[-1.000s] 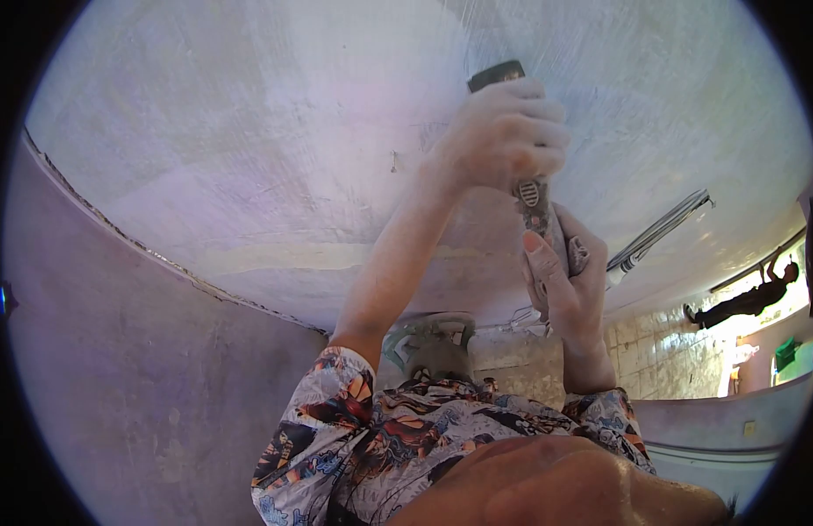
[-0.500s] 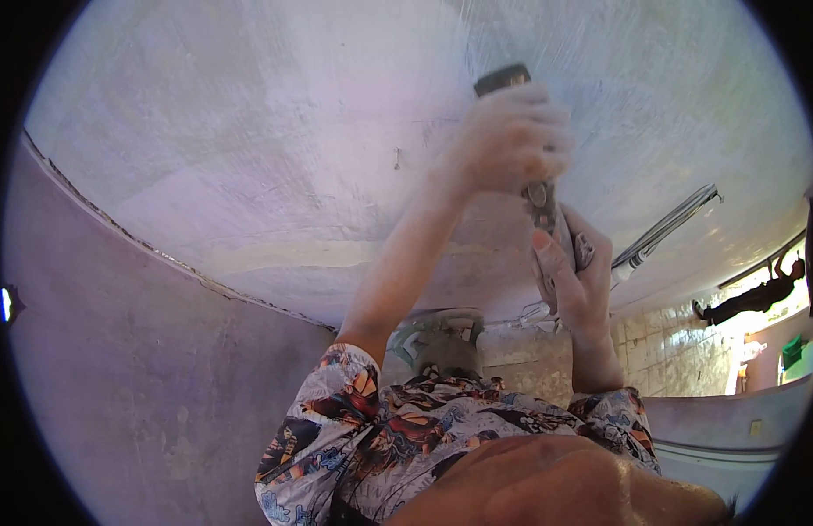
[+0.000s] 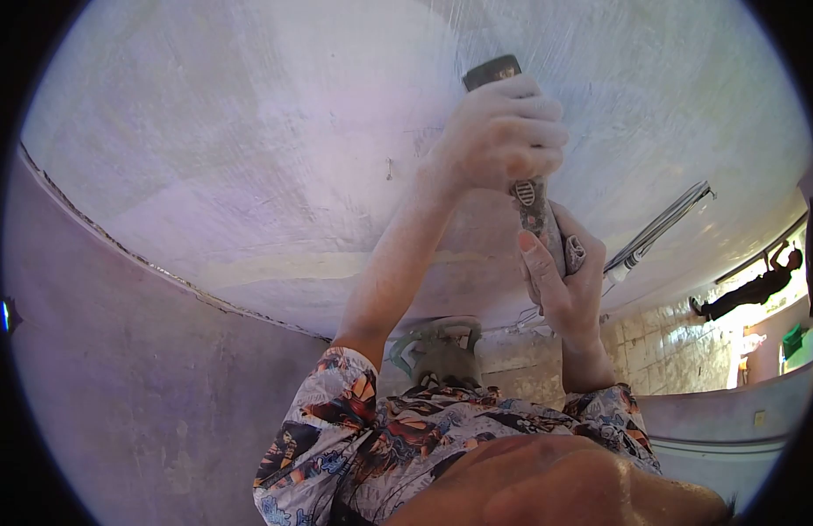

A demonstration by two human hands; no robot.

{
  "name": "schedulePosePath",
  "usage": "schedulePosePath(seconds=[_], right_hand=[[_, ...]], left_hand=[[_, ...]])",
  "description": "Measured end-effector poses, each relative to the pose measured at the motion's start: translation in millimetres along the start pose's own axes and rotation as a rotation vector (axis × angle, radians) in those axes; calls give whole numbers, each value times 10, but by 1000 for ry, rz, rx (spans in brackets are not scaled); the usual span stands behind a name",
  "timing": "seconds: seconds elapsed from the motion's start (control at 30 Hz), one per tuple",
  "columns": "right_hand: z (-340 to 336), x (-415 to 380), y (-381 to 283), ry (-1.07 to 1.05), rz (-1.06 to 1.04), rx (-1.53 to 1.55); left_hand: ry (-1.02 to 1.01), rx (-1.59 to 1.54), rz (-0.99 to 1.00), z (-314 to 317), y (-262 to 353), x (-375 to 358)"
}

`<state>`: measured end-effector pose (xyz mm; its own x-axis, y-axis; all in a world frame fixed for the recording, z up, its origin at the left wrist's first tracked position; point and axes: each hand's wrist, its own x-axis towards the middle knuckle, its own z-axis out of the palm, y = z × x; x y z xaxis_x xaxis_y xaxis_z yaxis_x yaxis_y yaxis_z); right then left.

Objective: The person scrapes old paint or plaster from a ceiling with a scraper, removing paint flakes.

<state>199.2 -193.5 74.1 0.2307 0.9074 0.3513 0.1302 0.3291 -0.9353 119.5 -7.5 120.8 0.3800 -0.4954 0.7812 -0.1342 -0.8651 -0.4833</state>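
Note:
My left hand (image 3: pixel 505 131), coated in pale dust, is closed around the front of a long, dusty power sander (image 3: pixel 531 206). The dark square end of the tool shows beyond my knuckles, close against the whitish plastered surface (image 3: pixel 336 105); whether it touches cannot be made out. Lower down, my right hand (image 3: pixel 569 294) is wrapped round the rear of the body, with its thumb along the near side. A grey ribbed piece (image 3: pixel 575 252) shows beside those fingers. A slotted oval vent is visible between the two hands. The underside of the tool is hidden.
A bundle of wires (image 3: pixel 661 230) sticks out right of my hands. Below stands a greenish bucket-like container (image 3: pixel 437 349). A purplish wall (image 3: pixel 135 351) meets the plastered surface along a rough edge at left. Another person (image 3: pixel 757 285) is at far right, arms raised, near a bright opening.
Both hands and the sander have shifted slightly up along the plastered surface, still gripping. The whole view has moved a little. The other person's arms have changed position slightly.

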Motion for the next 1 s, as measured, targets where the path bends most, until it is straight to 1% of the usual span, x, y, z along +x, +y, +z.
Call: schedulePosePath(seconds=[0.1, 0.17, 0.3, 0.37, 0.4, 0.47, 0.6, 0.63, 0.67, 0.7, 0.77, 0.8, 0.87, 0.9, 0.93, 0.97, 1.0], right_hand=[[-15, 2, 55, -18, 27, -25], [43, 23, -64, 24, 3, 53], [20, -7, 51, 23, -6, 30], [12, -36, 90, -2, 9, -7], [35, -23, 54, -2, 8, -10], [104, 13, -70, 63, 7, 78], [-27, -115, 238, 17, 72, 78], [-69, -174, 402, 13, 80, 62], [-45, -187, 416, 7, 92, 44], [-40, -195, 388, 5, 98, 44], [-42, -154, 235, 16, 104, 89], [-4, -121, 200, 20, 108, 88], [52, -64, 152, 55, 42, 139], [33, -86, 222, 56, 32, 143], [17, -154, 365, 58, 72, 112], [40, -184, 399, 57, 118, 78], [43, -175, 404, 55, 113, 77]], left_hand=[[-15, 21, -2, 21, 30, 8], [-26, -23, 35, -41, -54, 88], [-51, 3, 29, -3, -11, 53], [34, -69, 35, 47, 33, 15], [38, -68, 36, 20, 4, 39], [3, -39, 53, -47, -77, 113], [-16, -50, 13, 164, 168, -161], [-53, -8, -19, 276, 273, -311], [-88, 35, -54, 248, 347, -289], [-89, 33, -59, 207, 324, -272], [-107, -51, 11, 96, 180, -147], [-106, -56, 9, 55, 142, -101], [-115, -77, -8, 17, 87, -30], [-118, -73, 1, 75, 121, -97], [-112, -79, -13, 177, 209, -249], [-104, -86, -33, 165, 277, -256], [-103, -82, -30, 151, 248, -255]])
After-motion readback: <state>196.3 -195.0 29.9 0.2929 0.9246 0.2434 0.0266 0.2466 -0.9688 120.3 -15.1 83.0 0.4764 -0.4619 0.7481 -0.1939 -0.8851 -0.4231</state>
